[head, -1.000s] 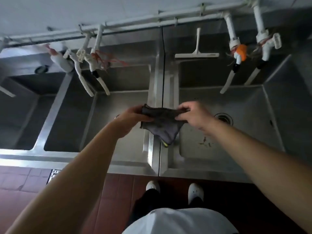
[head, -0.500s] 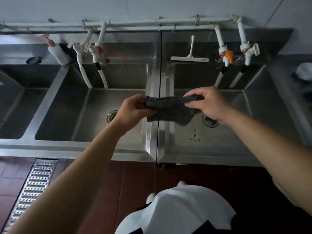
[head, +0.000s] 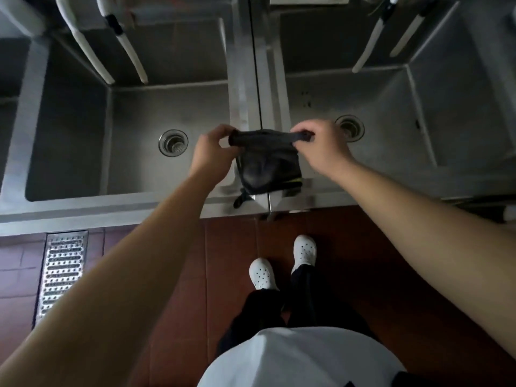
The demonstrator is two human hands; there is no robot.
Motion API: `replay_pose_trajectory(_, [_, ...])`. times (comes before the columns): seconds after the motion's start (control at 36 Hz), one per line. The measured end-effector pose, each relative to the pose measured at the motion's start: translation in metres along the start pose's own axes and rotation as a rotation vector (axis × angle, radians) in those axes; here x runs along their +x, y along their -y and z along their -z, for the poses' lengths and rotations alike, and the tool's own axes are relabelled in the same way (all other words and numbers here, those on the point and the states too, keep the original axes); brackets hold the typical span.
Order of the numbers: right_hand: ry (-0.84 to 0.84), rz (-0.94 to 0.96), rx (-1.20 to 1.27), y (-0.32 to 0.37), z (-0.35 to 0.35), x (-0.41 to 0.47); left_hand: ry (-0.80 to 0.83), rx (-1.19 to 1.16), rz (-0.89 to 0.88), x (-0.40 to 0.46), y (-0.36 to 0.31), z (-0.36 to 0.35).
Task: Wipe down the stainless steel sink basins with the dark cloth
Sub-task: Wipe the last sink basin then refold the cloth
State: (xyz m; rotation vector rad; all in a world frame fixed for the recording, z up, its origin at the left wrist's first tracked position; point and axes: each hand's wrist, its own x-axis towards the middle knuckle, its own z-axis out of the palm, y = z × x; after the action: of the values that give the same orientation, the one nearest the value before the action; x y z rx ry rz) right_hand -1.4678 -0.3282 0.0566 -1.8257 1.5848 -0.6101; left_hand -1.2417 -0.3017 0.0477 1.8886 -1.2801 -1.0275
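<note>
Half a second before, the cloth (head: 269, 160) was bunched between the hands; now it hung open from its top edge, the left hand (head: 212, 152) and right hand (head: 321, 148) each pinching a corner above the divider (head: 252, 88) between the basins. That looked like readying it for wiping, none yet begun. The left basin (head: 134, 174) and right basin (head: 391, 152) held only their drains (head: 173, 143).

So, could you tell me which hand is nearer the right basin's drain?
Right. The right hand sits just beside that drain; the left hand is across the divider.
</note>
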Motion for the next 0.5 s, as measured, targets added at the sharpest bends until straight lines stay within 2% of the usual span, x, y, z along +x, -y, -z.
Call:
replay_pose_trajectory(0.08, [-0.022, 0.151, -0.146, -0.014, -0.015, -0.044, 0.034, 0.219, -0.207, -0.023, 0.024, 0.002])
replay_pose_trajectory(0.14, [0.157, 0.128, -0.347, -0.032, -0.026, -0.071, 0.212, 0.52, -0.265, -0.043, 0.048, 0.0])
replay_pose_trajectory(0.19, [0.36, 0.007, -0.42, -0.047, -0.035, -0.089, 0.413, 0.717, -0.199, -0.062, 0.068, -0.003])
replay_pose_trajectory(0.22, [0.396, -0.034, -0.401, -0.053, -0.038, -0.094, 0.456, 0.728, -0.177, -0.068, 0.075, -0.005])
replay_pose_trajectory(0.28, [0.356, -0.027, -0.346, -0.056, -0.041, -0.097, 0.431, 0.664, -0.177, -0.074, 0.08, -0.004])
replay_pose_trajectory(0.42, [0.064, -0.035, -0.236, -0.04, -0.033, -0.072, 0.132, 0.419, -0.241, -0.056, 0.057, -0.003])
replay_pose_trajectory(0.44, [0.057, -0.082, -0.246, -0.034, -0.032, -0.06, 0.111, 0.397, -0.253, -0.048, 0.05, -0.006])
replay_pose_trajectory(0.5, [0.148, -0.202, -0.288, -0.021, -0.031, -0.036, 0.174, 0.423, -0.246, -0.032, 0.037, -0.014])
